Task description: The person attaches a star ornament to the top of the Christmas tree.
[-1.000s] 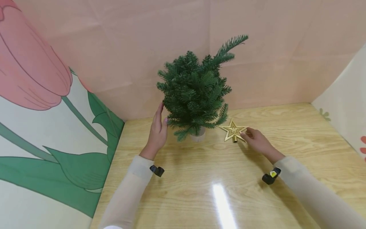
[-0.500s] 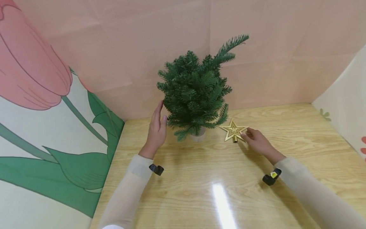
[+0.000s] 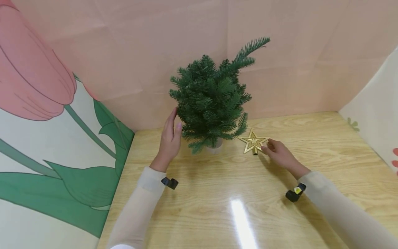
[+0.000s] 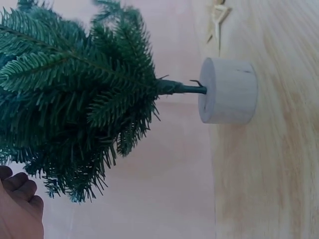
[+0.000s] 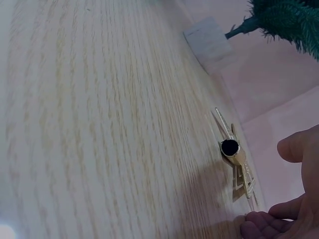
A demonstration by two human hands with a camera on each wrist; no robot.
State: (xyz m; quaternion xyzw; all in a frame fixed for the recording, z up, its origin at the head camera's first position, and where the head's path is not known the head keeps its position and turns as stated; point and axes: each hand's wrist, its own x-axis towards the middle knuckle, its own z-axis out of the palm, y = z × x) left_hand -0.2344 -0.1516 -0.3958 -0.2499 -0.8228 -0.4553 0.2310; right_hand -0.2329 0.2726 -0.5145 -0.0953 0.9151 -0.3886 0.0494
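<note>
A small artificial Christmas tree [image 3: 211, 97] with dense green branches stands upright on a pale round base [image 4: 230, 90]. At its left side my left hand [image 3: 169, 143] is raised, fingers extended along the outer branches; whether the fingertips touch the needles cannot be told. A gold star tree topper [image 3: 254, 141] lies to the right of the tree, its hollow socket [image 5: 230, 148] facing the near side. Beside the star's right point is my right hand [image 3: 281, 154], its fingers loosely bent. In the right wrist view, thumb and fingers stand apart, with nothing seen pinched between them.
Everything rests on a light wood-grain table [image 3: 199, 207], with a bright light reflection near the front. A pink cloth backdrop [image 3: 140, 69] hangs behind, and a tulip-printed panel [image 3: 77, 173] borders the left side. Each wrist wears a small black camera.
My left hand has shifted slightly up along the tree's side, its thumb drawn a little away from the branches. The right hand, star and tree look unmoved.
</note>
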